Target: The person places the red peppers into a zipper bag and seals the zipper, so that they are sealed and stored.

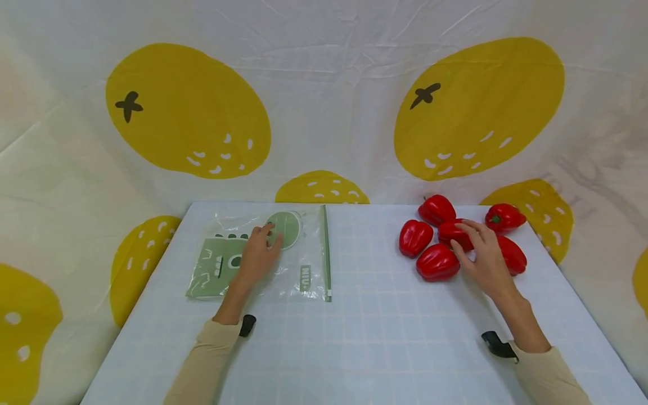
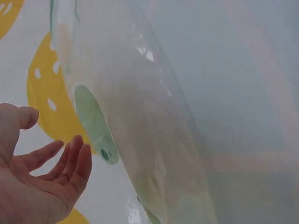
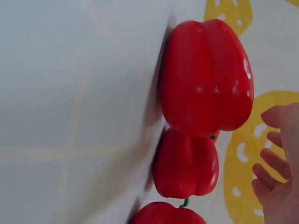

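Observation:
In the head view a clear plastic zip bag [image 1: 283, 275] with green print lies flat at the left of the table. My left hand [image 1: 260, 256] hovers over it with loosely bent fingers; in the left wrist view that hand [image 2: 51, 177] holds nothing and stays apart from the bag [image 2: 154, 107]. At the right is a cluster of several red bell peppers [image 1: 437, 262]. Above them hangs my right hand [image 1: 483, 261], fingers spread and slightly bent. The right wrist view has this hand [image 3: 280, 158] apart from the nearest pepper [image 3: 205, 77], with nothing in its grasp.
The table [image 1: 354, 343] wears a pale checked cloth. Behind it hangs a white sheet [image 1: 329, 112] printed with large yellow fruits. A green zip slider strip [image 1: 325, 253] runs along the bag's right edge. One pepper [image 1: 504, 217] lies near the table's back right corner.

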{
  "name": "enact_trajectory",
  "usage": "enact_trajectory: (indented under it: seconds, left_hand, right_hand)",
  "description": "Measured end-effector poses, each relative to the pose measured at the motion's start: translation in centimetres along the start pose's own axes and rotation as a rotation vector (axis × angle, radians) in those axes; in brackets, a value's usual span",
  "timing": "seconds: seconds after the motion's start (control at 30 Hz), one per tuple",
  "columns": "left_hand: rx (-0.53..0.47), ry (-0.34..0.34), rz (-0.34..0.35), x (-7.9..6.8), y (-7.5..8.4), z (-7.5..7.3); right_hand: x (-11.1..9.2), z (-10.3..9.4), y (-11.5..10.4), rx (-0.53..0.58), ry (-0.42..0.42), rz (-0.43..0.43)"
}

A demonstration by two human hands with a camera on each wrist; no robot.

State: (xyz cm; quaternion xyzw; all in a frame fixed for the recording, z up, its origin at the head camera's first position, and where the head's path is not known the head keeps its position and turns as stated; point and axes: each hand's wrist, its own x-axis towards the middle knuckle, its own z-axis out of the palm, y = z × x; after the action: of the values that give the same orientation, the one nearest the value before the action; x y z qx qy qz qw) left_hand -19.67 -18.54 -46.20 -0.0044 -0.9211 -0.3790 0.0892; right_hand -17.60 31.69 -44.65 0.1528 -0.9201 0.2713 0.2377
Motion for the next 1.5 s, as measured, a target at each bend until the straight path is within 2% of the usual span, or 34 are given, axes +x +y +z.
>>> enact_trajectory:
  seconds: [0.27,0.53,0.73,0.9,1.1,1.3,1.5]
  left_hand:
    - [-0.097,-0.008,0.04,0.1,2.3,2.2]
    - [-0.132,-0.018,0.09,0.0,4.4,4.4]
    - [-0.13,-0.071,0.071,-0.2,5.5,5.7]
    - [-0.119,-0.095,0.102,-0.3,5.9,6.7]
    - [-0.096,-0.123,0.076,-0.5,6.3,7.5]
    - [-0.091,-0.152,0.078,-0.8,6.6,7.7]
    - [-0.092,-0.148,0.097,-1.2,6.4,7.7]
  right_hand:
    - [-0.4,0.9,-0.8,0.028,-0.066,-0.063]
    - [-1.0,1.3,-1.5,0.05,-0.16,-0.099]
    - [-1.5,1.6,-1.7,0.03,-0.245,-0.107]
    - [-1.7,1.8,-1.9,0.008,-0.296,-0.111]
    - [-1.9,1.8,-1.9,0.005,-0.35,-0.137]
    - [-1.7,1.3,-1.9,0.012,-0.437,-0.14]
    - [-1.2,0.5,-2.2,-0.007,-0.507,-0.127]
